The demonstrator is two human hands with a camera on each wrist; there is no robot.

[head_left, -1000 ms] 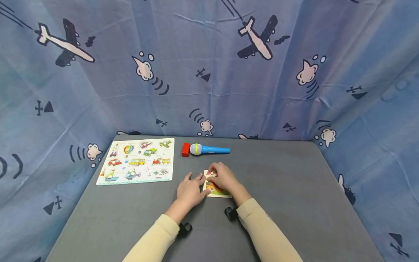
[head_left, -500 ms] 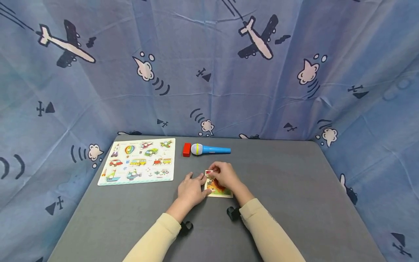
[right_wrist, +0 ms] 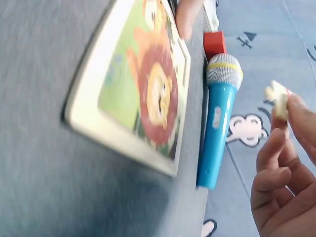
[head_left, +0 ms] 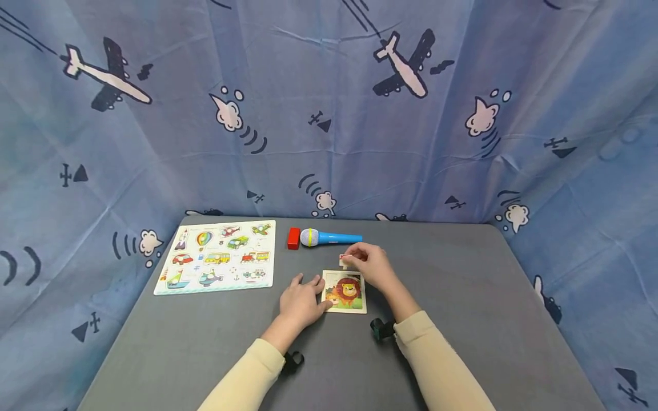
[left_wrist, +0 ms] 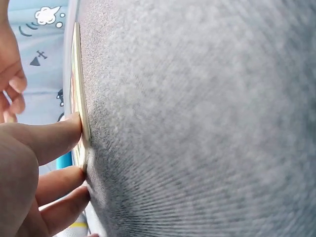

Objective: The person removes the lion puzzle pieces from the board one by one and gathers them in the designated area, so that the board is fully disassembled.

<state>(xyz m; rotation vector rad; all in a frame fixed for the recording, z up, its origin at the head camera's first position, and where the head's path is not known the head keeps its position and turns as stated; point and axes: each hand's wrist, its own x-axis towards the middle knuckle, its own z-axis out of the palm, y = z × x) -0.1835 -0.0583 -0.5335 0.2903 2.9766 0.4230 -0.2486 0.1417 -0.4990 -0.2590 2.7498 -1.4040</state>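
A small square jigsaw puzzle (head_left: 354, 309) with a lion picture and a pale frame lies flat on the table. At its left edge rests my left hand (head_left: 300, 302), fingers spread and thumb on the near-left corner; the left wrist view shows the thumb (left_wrist: 59, 136) and fingertips right at the puzzle's rim. Just beyond the puzzle's far edge, my right hand (head_left: 372, 265) pinches a small puzzle piece (head_left: 345, 261) between thumb and forefinger. The right wrist view shows the piece's pale knobbed side raised above the table, its other fingers loosely curled.
A blue toy microphone (head_left: 339, 238) lies behind the puzzle, with a red block (head_left: 293, 238) by its head. To the left is a white board (head_left: 226, 282) with vehicle pictures. A blue patterned curtain (head_left: 329, 114) hangs behind the table (head_left: 462, 319).
My right hand has lifted away from the puzzle's upper left and moved back and right with a piece, uncovering the lion picture. The left hand has stayed in place.
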